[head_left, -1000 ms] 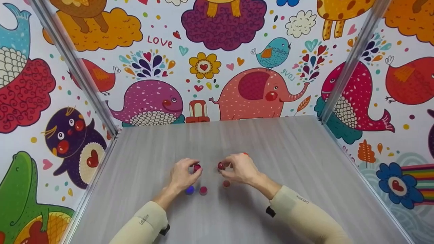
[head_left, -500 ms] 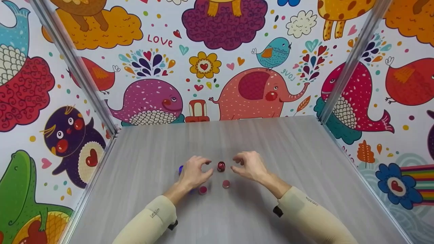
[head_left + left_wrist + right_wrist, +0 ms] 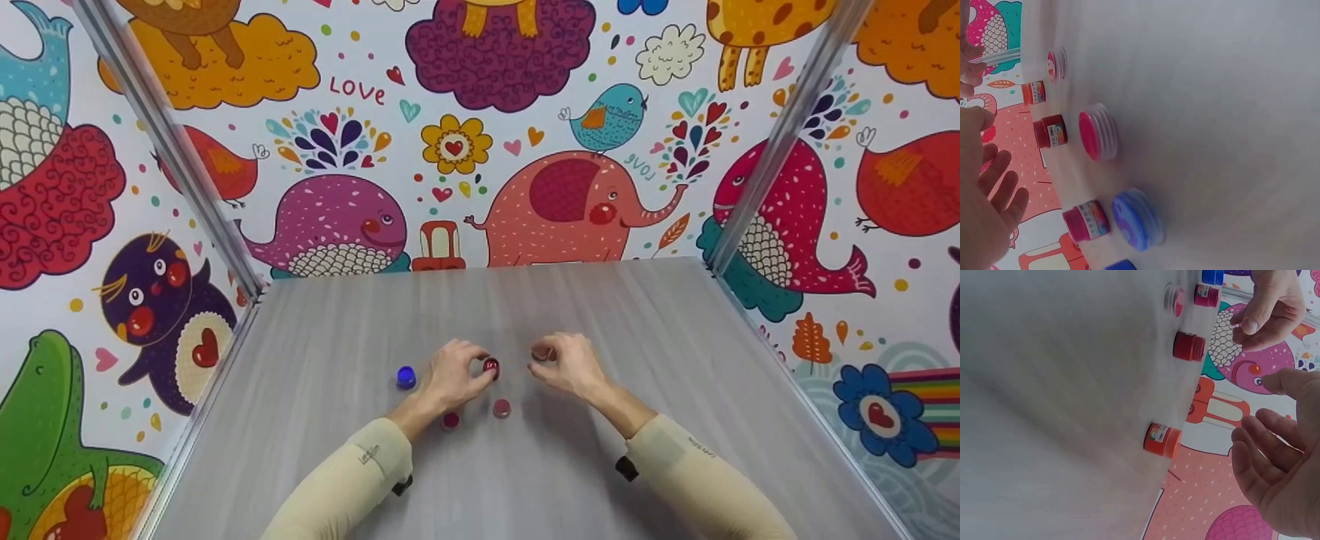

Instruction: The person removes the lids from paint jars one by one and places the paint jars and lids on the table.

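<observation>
In the head view my left hand [image 3: 452, 375] bends its fingers and thumb around the outline of a small dark red paint jar [image 3: 490, 366]. The left wrist view shows that hand [image 3: 985, 197] raised, fingers parted, apart from the dark red jar [image 3: 1050, 131]. My right hand [image 3: 574, 367] is over an orange paint jar [image 3: 544, 354]. In the right wrist view its loosely bent fingers stand clear of the orange jar [image 3: 1162, 440]. A magenta paint jar [image 3: 1086, 220] stands beside the dark red one; my left hand hides it in the head view.
A blue paint jar [image 3: 406, 377] stands left of my left hand. Nearer me are clear ridged pots with coloured tops: red-pink [image 3: 450, 421], pale red [image 3: 501, 408] and blue [image 3: 1137, 219]. The grey table [image 3: 337, 322] meets patterned walls [image 3: 525, 75] with metal posts.
My left hand has moved right, from the magenta jar to the dark red jar, uncovering the blue jar. My right hand has moved right, from the dark red jar to the orange one.
</observation>
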A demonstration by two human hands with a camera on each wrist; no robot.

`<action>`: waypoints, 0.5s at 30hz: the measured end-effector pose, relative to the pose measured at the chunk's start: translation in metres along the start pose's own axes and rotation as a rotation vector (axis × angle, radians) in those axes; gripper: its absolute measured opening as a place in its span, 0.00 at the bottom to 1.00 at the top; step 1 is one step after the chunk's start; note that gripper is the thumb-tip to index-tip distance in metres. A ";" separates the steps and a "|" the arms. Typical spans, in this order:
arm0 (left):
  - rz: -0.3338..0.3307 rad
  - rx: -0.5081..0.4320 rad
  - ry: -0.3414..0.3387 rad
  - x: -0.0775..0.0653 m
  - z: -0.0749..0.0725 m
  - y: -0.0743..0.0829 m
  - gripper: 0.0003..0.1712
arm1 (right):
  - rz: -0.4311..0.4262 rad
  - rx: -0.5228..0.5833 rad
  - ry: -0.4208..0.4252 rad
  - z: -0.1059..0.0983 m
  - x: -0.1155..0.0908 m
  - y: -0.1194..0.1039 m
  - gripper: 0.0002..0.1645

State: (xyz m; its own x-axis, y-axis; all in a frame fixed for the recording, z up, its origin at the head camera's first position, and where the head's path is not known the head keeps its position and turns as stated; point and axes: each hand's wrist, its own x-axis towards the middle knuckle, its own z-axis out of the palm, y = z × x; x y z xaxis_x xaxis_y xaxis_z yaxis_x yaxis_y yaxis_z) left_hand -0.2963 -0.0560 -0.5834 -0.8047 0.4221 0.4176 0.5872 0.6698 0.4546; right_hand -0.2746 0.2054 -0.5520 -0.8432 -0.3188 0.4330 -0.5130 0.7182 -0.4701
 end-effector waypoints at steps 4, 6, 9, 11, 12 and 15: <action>0.000 0.017 -0.010 0.006 0.005 0.005 0.14 | 0.024 -0.009 -0.010 0.000 -0.002 0.007 0.09; -0.007 0.024 -0.022 0.010 0.007 0.007 0.15 | 0.050 -0.024 -0.011 0.000 -0.002 0.009 0.09; -0.017 0.032 -0.043 0.016 0.010 0.010 0.16 | 0.092 -0.054 -0.007 0.000 -0.003 0.012 0.11; -0.034 0.030 -0.064 0.021 0.012 0.011 0.18 | 0.117 -0.074 0.002 0.000 -0.003 0.014 0.12; -0.039 0.031 -0.073 0.023 0.014 0.011 0.19 | 0.129 -0.088 0.007 0.000 -0.003 0.014 0.13; -0.067 0.042 -0.095 0.031 0.019 0.009 0.22 | 0.155 -0.114 0.016 0.001 -0.001 0.017 0.13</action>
State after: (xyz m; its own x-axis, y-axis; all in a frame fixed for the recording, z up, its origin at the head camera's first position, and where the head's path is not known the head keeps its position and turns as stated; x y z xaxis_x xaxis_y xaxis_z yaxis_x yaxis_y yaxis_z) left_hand -0.3176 -0.0254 -0.5814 -0.8478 0.4304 0.3098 0.5293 0.7226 0.4447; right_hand -0.2823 0.2171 -0.5612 -0.9073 -0.1901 0.3750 -0.3553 0.8235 -0.4423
